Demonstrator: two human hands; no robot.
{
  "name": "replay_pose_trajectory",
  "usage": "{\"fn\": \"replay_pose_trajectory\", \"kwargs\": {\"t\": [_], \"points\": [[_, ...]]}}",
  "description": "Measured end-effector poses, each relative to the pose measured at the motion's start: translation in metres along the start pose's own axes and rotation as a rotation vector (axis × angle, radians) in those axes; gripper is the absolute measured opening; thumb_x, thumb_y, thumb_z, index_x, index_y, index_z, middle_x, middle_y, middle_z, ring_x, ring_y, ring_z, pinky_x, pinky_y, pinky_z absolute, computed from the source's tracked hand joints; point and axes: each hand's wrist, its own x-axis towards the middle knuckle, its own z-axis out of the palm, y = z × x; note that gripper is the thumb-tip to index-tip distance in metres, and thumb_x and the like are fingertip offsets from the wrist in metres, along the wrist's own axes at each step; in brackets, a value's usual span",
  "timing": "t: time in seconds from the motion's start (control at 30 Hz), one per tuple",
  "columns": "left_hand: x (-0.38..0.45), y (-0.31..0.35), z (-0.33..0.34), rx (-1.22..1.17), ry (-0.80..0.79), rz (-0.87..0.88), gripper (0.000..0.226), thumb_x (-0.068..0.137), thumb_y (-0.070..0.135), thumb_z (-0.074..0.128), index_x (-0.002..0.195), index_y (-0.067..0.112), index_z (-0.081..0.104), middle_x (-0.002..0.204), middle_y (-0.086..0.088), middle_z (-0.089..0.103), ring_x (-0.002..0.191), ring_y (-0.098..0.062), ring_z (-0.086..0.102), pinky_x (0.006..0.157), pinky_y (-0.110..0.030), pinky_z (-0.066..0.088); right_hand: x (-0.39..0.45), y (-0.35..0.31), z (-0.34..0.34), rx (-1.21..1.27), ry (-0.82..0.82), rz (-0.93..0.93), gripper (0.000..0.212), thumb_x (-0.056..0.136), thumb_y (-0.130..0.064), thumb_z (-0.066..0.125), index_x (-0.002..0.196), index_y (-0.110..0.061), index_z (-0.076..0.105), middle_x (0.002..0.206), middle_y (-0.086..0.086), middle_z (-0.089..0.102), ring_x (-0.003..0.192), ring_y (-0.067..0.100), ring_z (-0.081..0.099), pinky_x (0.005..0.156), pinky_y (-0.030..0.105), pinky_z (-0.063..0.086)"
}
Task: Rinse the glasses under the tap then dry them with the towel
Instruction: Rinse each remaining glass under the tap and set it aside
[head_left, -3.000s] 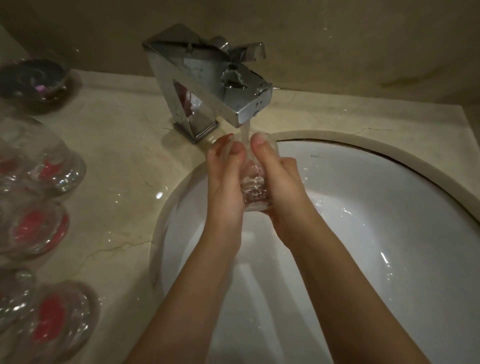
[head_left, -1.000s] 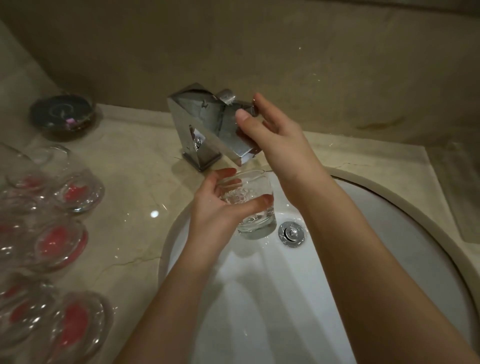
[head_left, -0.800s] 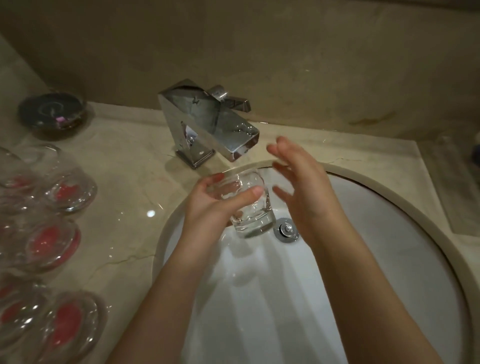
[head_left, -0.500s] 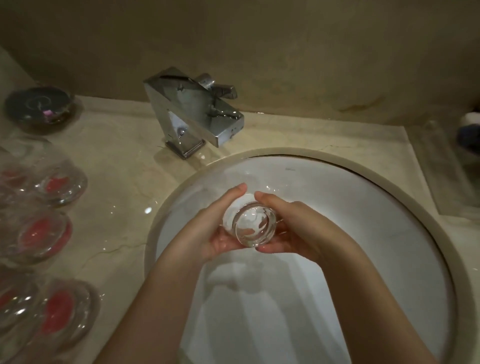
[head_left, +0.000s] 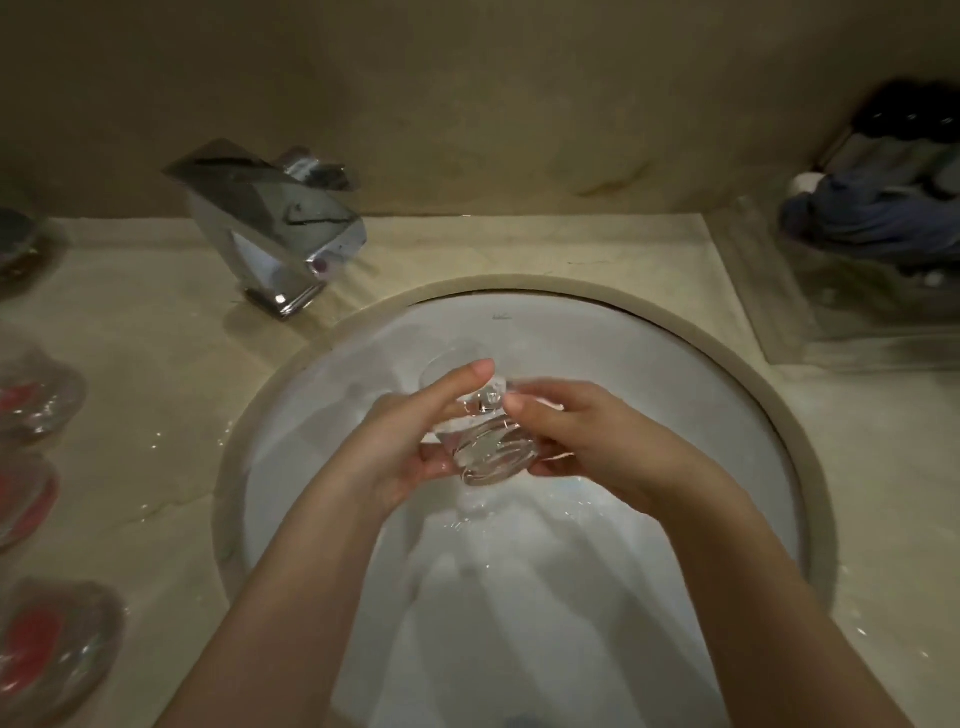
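Over the white sink (head_left: 675, 374), its faint mark unreadable, both hands' fingers (head_left: 457, 379) clasp 1 glass (head_left: 488, 447).

Both bare forearms reach forward from the lower edge of the view and converge toward the middle. The left hand (head_left: 410, 441) lies palm-inward, its fingers (head_left: 457, 382) stretched up and over toward the right, the thumb tucked lower, curled round the glass (head_left: 485, 436) from its left side. The right hand (head_left: 587, 441) faces it from the other side, fingers curled in toward the left hand and pinching the same glass, fingertips nearly meeting those of the left. Both wrists bend slightly inward. The skin of the palms looks wet.
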Motion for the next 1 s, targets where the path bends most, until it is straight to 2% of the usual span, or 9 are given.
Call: {"fn": "replay_pose_trajectory", "kwargs": {"t": [0.1, 0.2, 0.3, 0.43, 0.5, 0.6, 0.67, 0.9, 1.0], "points": [[-0.002, 0.009, 0.029, 0.078, -0.067, 0.163, 0.07, 0.048, 0.032, 0.093, 0.109, 0.01, 0.066, 0.096, -0.011, 0.075, 0.076, -0.021, 0.072, 0.074, -0.035, 0.058, -0.026, 0.008, -0.03, 0.029, 0.082, -0.169, 0.062, 0.074, -0.032, 0.073, 0.128, -0.048, 0.045, 0.104, 0.009, 0.069, 0.094, 0.016, 0.066, 0.09, 0.034, 0.055], [-0.001, 0.017, 0.067, 0.19, -0.15, 0.312, 0.084, 0.031, 0.035, 0.089, 0.11, 0.022, 0.066, 0.104, -0.008, 0.073, 0.09, -0.019, 0.072, 0.082, -0.036, 0.058, -0.058, 0.012, -0.061, 0.06, 0.223, -0.348, 0.064, 0.068, -0.017, 0.082, 0.12, -0.037, 0.051, 0.127, 0.004, 0.057, 0.109, 0.01, 0.062, 0.083, 0.032, 0.057], [-0.005, 0.023, 0.11, 0.319, -0.292, 0.472, 0.082, 0.029, 0.033, 0.09, 0.109, 0.032, 0.067, 0.107, 0.002, 0.071, 0.096, -0.01, 0.071, 0.081, -0.024, 0.056, -0.097, 0.009, -0.095, -0.016, 0.351, -0.396, 0.062, 0.059, -0.014, 0.081, 0.113, -0.028, 0.052, 0.122, 0.004, 0.058, 0.093, 0.007, 0.068, 0.077, 0.021, 0.054], [-0.015, 0.024, 0.17, 0.61, -0.374, 0.665, 0.087, 0.037, 0.024, 0.1, 0.115, 0.037, 0.063, 0.108, 0.013, 0.07, 0.103, 0.006, 0.062, 0.084, -0.017, 0.053, -0.149, 0.007, -0.139, -0.271, 0.506, -0.335, 0.087, 0.043, -0.034, 0.083, 0.123, -0.039, 0.049, 0.115, -0.003, 0.064, 0.1, 0.008, 0.066, 0.083, 0.025, 0.054], [-0.017, 0.022, 0.2, 0.679, -0.393, 0.724, 0.087, 0.041, 0.024, 0.099, 0.119, 0.038, 0.062, 0.109, 0.015, 0.069, 0.104, 0.003, 0.061, 0.086, -0.018, 0.052, -0.168, 0.006, -0.157, -0.517, 0.581, -0.259, 0.097, 0.044, -0.032, 0.086, 0.134, -0.035, 0.047, 0.113, -0.01, 0.064, 0.103, 0.005, 0.063, 0.092, 0.024, 0.051], [-0.012, 0.02, 0.243, 0.761, -0.419, 0.771, 0.089, 0.042, 0.024, 0.099, 0.122, 0.034, 0.06, 0.108, 0.016, 0.067, 0.101, 0.002, 0.062, 0.09, -0.021, 0.051, -0.187, 0.005, -0.184, -0.862, 0.643, -0.169, 0.089, 0.056, -0.029, 0.087, 0.137, -0.026, 0.051, 0.109, -0.018, 0.059, 0.096, -0.005, 0.053, 0.082, 0.007, 0.037], [-0.008, 0.019, 0.268, 0.831, -0.429, 0.803, 0.09, 0.042, 0.027, 0.098, 0.124, 0.031, 0.06, 0.108, 0.014, 0.066, 0.099, -0.002, 0.063, 0.091, -0.026, 0.052, -0.192, 0.009, -0.204, -1.036, 0.668, -0.107, 0.089, 0.059, -0.038, 0.086, 0.139, -0.026, 0.049, 0.124, -0.009, 0.06, 0.113, 0.006, 0.048, 0.08, 0.013, 0.028], [0.015, 0.013, 0.33, 0.957, -0.395, 0.837, 0.089, 0.043, 0.028, 0.098, 0.124, 0.024, 0.061, 0.111, 0.006, 0.066, 0.1, -0.012, 0.064, 0.091, -0.034, 0.053, -0.188, 0.028, -0.262, -1.144, 0.688, -0.031, 0.089, 0.06, -0.038, 0.086, 0.139, -0.024, 0.047, 0.129, 0.001, 0.058, 0.13, 0.021, 0.031, 0.105, 0.035, 0.032], [0.024, 0.013, 0.347, 1.011, -0.355, 0.854, 0.089, 0.045, 0.03, 0.096, 0.125, 0.022, 0.059, 0.113, 0.004, 0.065, 0.103, -0.012, 0.061, 0.09, -0.03, 0.052, -0.186, 0.031, -0.278, -1.122, 0.671, -0.028, 0.089, 0.061, -0.035, 0.087, 0.14, -0.022, 0.046, 0.131, 0.0, 0.057, 0.131, 0.021, 0.031, 0.104, 0.033, 0.033]]}}
